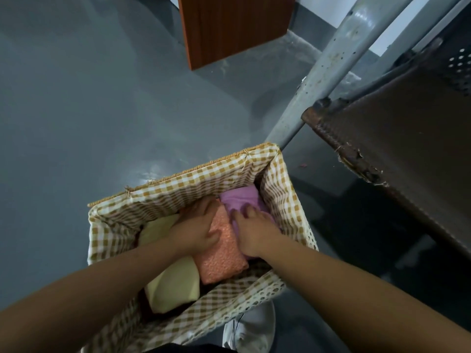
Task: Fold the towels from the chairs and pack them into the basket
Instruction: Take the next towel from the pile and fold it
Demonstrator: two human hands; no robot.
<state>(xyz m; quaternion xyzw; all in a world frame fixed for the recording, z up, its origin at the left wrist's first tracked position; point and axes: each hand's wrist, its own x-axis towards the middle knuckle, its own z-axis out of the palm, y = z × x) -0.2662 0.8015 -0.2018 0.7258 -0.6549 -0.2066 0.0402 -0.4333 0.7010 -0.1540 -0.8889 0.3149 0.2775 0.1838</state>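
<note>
A woven basket (193, 179) with a tan-and-white checked liner stands on the floor below me. Inside lie three folded towels side by side: a pale yellow towel (175, 281) on the left, an orange-pink towel (221, 256) in the middle, a purple towel (240, 200) on the right. My left hand (197, 229) rests flat on the left edge of the orange-pink towel, fingers spread. My right hand (252, 230) presses on the purple towel beside the orange-pink one, fingers apart. Neither hand grips a towel.
A brown chair seat (397, 138) with a worn edge stands to the right, its grey metal legs (323, 72) slanting down to the basket's far corner. A brown wooden panel (229, 26) stands farther back on the grey floor. My white shoe (251, 327) shows below the basket.
</note>
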